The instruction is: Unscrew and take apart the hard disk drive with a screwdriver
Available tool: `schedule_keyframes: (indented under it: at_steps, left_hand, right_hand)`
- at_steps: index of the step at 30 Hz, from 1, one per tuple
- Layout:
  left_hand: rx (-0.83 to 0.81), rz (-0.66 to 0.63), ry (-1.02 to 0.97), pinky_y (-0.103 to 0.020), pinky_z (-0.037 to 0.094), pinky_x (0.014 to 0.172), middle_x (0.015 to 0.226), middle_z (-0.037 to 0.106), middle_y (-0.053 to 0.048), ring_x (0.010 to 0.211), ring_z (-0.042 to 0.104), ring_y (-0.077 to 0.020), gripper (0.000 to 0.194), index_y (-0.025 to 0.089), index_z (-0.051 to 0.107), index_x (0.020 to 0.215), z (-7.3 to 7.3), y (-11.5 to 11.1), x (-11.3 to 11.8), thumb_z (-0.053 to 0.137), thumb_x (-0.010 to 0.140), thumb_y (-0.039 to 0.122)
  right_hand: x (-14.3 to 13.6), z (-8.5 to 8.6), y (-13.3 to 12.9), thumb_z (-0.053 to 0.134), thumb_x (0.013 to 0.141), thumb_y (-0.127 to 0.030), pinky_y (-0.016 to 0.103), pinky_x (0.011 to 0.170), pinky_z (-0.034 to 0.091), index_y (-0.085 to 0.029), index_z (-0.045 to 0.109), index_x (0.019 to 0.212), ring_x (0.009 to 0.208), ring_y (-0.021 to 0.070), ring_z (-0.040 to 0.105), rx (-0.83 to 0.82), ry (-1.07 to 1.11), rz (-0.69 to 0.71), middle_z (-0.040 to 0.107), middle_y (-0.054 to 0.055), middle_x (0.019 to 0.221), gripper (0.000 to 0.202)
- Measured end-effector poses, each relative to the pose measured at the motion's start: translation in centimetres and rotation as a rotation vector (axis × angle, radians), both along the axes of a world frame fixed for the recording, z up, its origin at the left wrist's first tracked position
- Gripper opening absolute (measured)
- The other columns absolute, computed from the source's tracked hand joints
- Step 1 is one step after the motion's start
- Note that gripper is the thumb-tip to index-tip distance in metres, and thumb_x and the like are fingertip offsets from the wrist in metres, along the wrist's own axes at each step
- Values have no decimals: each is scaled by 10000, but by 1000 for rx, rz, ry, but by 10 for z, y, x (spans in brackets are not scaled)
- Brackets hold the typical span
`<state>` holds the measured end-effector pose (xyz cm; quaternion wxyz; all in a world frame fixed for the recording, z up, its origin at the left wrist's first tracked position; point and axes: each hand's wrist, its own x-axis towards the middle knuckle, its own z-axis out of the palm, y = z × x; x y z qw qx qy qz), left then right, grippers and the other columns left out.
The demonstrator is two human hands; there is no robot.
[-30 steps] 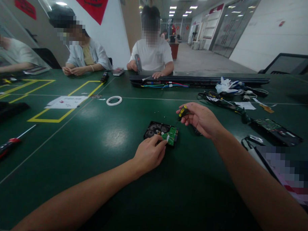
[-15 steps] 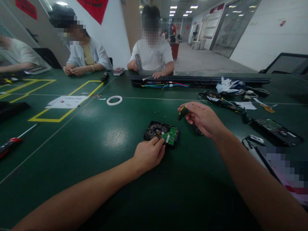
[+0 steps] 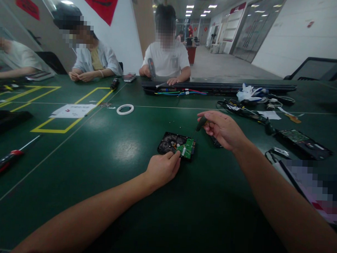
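A hard drive [image 3: 169, 142] lies on the green table with its green circuit board [image 3: 187, 149] facing up. My left hand [image 3: 164, 168] grips the drive's near edge, fingertips on the board. In my right hand [image 3: 222, 130] is a screwdriver [image 3: 201, 123] with a dark handle, held in the fingers and tilted. Its thin shaft points down at the board's far corner; I cannot tell whether the tip touches. Behind the right hand, a second dark drive [image 3: 215, 142] is partly hidden.
A roll of white tape [image 3: 125, 109] lies beyond the drive. Another hard drive [image 3: 303, 144], cables [image 3: 238, 109] and gloves [image 3: 251, 94] are at the right. A red-handled screwdriver [image 3: 8, 160] lies at the left. Across the table, a person [image 3: 167, 62] sits behind a long black panel [image 3: 222, 87].
The screwdriver handle has turned in my right hand's fingers, and the hand has shifted very slightly right. My left hand and the hard drive stay in place.
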<state>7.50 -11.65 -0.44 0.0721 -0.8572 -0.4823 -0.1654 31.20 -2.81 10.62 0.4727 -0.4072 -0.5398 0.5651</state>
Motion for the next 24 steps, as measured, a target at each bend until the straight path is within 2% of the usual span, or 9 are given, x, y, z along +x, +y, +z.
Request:
schedule_keyframes:
  at_steps: [6, 10, 14, 19, 24]
  left_hand:
    - [-41, 47, 24, -253, 492, 516, 863, 770, -70, 610, 703, -197, 327, 225, 688, 1284, -1, 2, 0, 473, 1080, 363]
    - [-64, 56, 6, -263, 505, 528, 864, 787, -70, 615, 722, -205, 309, 230, 696, 1252, -1, 2, 1, 500, 1077, 392]
    - [-71, 60, 30, -271, 511, 528, 841, 794, -72, 634, 743, -226, 360, 224, 689, 1285, 1, 1, 1, 502, 1075, 450]
    - [-48, 49, 33, -306, 528, 534, 825, 793, -91, 650, 755, -260, 503, 194, 684, 1311, 7, -3, 2, 431, 1078, 560]
    - [-38, 28, 0, -312, 525, 525, 834, 793, -107, 641, 753, -258, 515, 160, 677, 1323, 9, -5, 3, 415, 1077, 528]
  right_hand:
    - [0, -1, 0, 730, 894, -335, 287, 571, 449, -201, 754, 971, 692, 135, 573, -1, 11, 51, 746, 90, 1068, 157]
    - [0, -2, 1, 683, 921, -361, 309, 590, 486, -198, 741, 981, 710, 160, 614, -34, 44, 70, 750, 106, 1042, 183]
    - [1, 0, 1, 721, 899, -349, 308, 572, 478, -207, 737, 983, 705, 157, 612, -27, 30, 85, 740, 102, 1041, 166]
    - [2, -2, 3, 727, 904, -365, 277, 516, 423, -213, 772, 1035, 654, 126, 547, -21, -1, 32, 707, 75, 984, 206]
    - [3, -1, 1, 766, 882, -371, 264, 507, 396, -203, 768, 955, 665, 127, 538, -7, -15, 26, 678, 51, 885, 183]
